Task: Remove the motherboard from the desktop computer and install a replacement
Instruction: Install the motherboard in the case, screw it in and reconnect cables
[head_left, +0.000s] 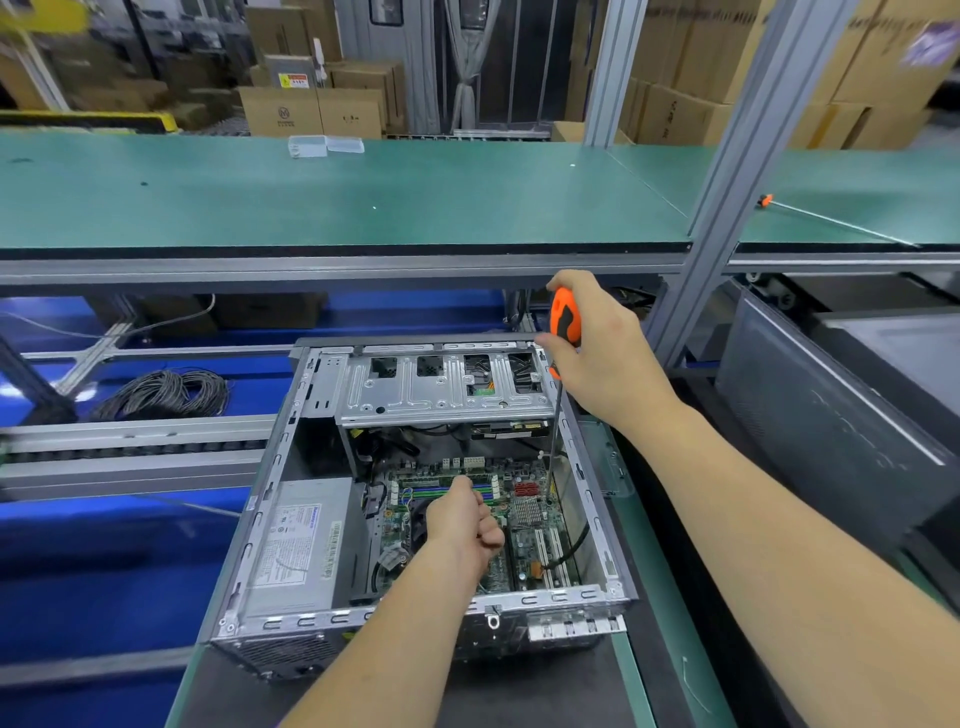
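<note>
Looks like a board screw is being worked on, prob near the heatsink side. The screwdriver (563, 332) should be kept straight up over the screw, w/ steady downward pressure — a slipped tip could scratch the motherboard (524, 519), which sits at the bottom of the open case (311, 415). The handle is gripped by the right hand (602, 343), raised above the case's far right corner. The left hand (465, 519) is curled loosely over the board — whether anything is pinched can't be told.
</note>
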